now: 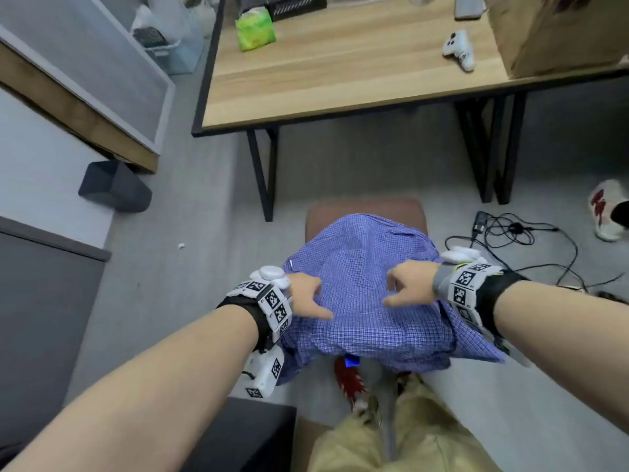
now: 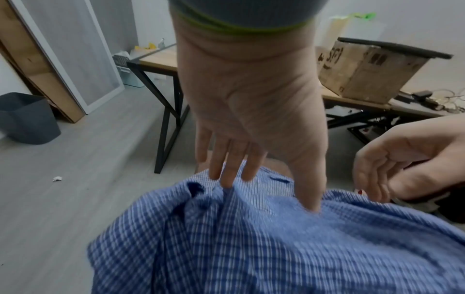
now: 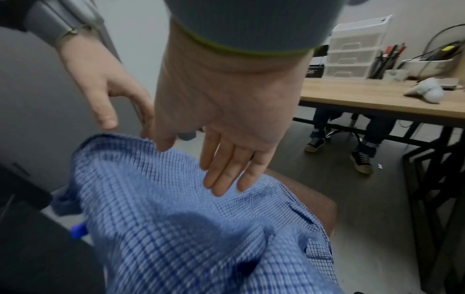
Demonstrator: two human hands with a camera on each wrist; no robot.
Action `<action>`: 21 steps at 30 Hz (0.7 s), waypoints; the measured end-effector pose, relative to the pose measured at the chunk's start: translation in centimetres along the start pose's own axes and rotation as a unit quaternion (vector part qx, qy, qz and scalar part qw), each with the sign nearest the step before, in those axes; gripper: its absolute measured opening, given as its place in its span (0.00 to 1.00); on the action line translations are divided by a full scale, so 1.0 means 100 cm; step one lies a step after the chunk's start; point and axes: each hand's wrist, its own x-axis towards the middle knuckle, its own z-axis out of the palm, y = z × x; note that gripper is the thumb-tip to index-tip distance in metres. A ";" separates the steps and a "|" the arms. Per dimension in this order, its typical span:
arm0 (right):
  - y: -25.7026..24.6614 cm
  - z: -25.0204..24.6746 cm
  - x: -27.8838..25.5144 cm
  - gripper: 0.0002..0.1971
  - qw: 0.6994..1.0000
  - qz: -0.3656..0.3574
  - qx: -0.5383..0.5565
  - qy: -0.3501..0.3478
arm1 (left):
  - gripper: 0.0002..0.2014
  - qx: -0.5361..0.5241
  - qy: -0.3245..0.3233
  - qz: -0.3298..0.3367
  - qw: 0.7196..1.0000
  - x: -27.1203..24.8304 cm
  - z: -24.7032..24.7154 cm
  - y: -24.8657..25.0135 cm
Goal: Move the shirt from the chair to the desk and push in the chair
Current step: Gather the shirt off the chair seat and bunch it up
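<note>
A blue checked shirt [image 1: 357, 253] [image 2: 251, 248] [image 3: 176, 218] is draped over the back of a chair whose brown seat [image 1: 367, 207] [image 3: 314, 202] shows beyond it. The wooden desk [image 1: 340, 69] [image 3: 377, 101] stands ahead, apart from the chair. My left hand [image 1: 315, 301] [image 2: 266, 189] has straight fingers, and their tips and the thumb touch the shirt, which puckers under them. My right hand [image 1: 398, 287] [image 3: 193, 165] hovers over the shirt with straight fingers, its thumb at the top fold. The chair's back is hidden under the cloth.
On the desk lie a green packet [image 1: 255, 28], a white controller [image 1: 459, 49] and a cardboard box [image 1: 551, 32]. A grey bin [image 1: 115, 190] stands on the floor at the left. Black cables [image 1: 510, 233] trail at the right. Someone's feet [image 3: 362, 161] rest under the desk.
</note>
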 end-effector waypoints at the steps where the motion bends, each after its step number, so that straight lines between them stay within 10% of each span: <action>1: 0.002 0.008 0.001 0.30 0.999 -0.010 -0.007 -0.037 | 0.34 0.009 -0.052 0.004 0.999 0.002 0.008 0.003; 15: -0.003 0.038 -0.002 0.02 0.994 -0.010 -0.033 -0.103 | 0.08 0.104 -0.133 0.013 0.985 0.012 0.022 0.020; 21: 0.011 0.015 -0.005 0.06 0.995 -0.020 0.047 -0.087 | 0.05 0.086 -0.035 -0.014 0.996 0.008 0.007 0.005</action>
